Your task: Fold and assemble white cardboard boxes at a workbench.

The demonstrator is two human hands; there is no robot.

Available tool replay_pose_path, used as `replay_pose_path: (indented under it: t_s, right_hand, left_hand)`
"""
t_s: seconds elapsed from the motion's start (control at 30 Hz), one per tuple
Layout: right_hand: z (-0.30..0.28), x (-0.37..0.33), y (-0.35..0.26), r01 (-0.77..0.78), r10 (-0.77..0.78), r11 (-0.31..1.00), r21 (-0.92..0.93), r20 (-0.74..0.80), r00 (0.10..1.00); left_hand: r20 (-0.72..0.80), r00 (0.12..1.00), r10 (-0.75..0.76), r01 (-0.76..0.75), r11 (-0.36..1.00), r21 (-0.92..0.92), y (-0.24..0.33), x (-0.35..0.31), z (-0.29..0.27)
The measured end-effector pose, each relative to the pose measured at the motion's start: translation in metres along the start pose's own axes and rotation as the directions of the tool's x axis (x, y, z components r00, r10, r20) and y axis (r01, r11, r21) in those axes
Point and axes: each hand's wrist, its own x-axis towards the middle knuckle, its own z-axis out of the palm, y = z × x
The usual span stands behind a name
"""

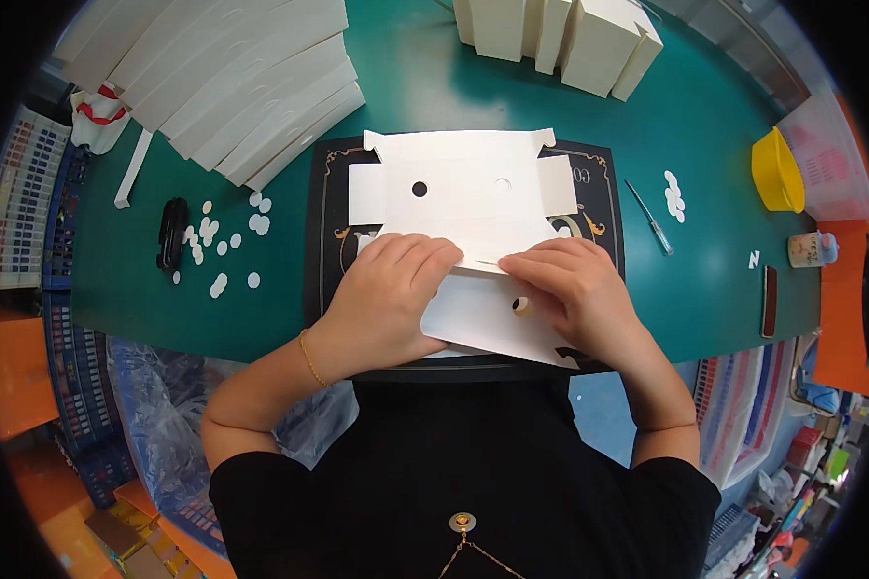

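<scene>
A white die-cut cardboard box blank (462, 207) lies on a black board with gold ornament (603, 193), directly in front of me. Side tabs stick out from its far half, which has one round hole and one round cut outline. The near panel bends up along a crease. My left hand (381, 299) grips that panel at the left, fingers on top along the crease and thumb beneath. At the right, my right hand (581, 289) holds the same panel with its fingers bent together at the crease. A partly punched disc hangs in a hole beside it.
Stacked white box blanks (251, 87) fan out at the far left, with folded boxes (599, 43) at the far right. Loose white discs (208, 232) and a black tool (172, 234) lie left. A thin screwdriver-like tool (658, 232), yellow container (777, 172) and small jar (809, 249) are right.
</scene>
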Motion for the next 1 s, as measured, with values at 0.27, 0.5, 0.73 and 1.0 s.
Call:
replay_pose_path:
  t_s: [0.27,0.5,0.73,1.0]
  right_hand:
    - [-0.017,0.003,-0.023,-0.010,0.013,0.999,0.045,-0.075,0.997]
    - [-0.035,0.024,-0.034,0.099,-0.079,0.989,-0.110,0.175,0.981]
    - [-0.037,0.041,-0.047,0.309,-0.203,0.891,-0.332,0.317,0.926]
    - [-0.029,0.059,-0.030,0.311,-0.241,0.932,-0.186,0.321,0.916]
  left_hand:
    - [-0.055,0.998,0.043,-0.025,0.956,0.293,0.020,-0.019,-0.006]
    - [-0.045,0.994,0.101,-0.073,0.906,0.416,0.032,-0.022,-0.014]
    - [0.028,0.994,0.108,-0.109,0.877,0.468,0.038,-0.016,-0.027]
    - [0.076,0.997,0.007,-0.028,0.958,0.285,0.029,-0.009,-0.030]
